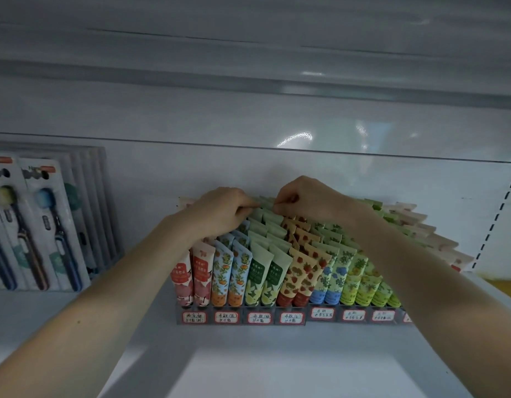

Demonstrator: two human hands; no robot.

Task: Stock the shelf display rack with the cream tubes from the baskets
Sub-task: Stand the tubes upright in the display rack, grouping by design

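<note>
The display rack (242, 317) stands on the white shelf, filled with upright rows of cream tubes: pink, blue-and-orange, plain green (261, 271), strawberry-patterned (294, 277), blue-flowered and lime. Handwritten price labels run along its front. Both hands reach to the back of the green rows. My left hand (219, 212) pinches the top edge of a green tube at the rear. My right hand (303, 198), fingers curled, pinches the top of a green tube (266, 200) right beside it. No basket is in view.
Boxed electric toothbrushes (44, 225) stand in rows at the left of the shelf. The shelf's white back wall (306, 173) rises just behind the rack. A slotted upright (498, 216) marks the right end. Bare shelf surface (277, 363) lies in front.
</note>
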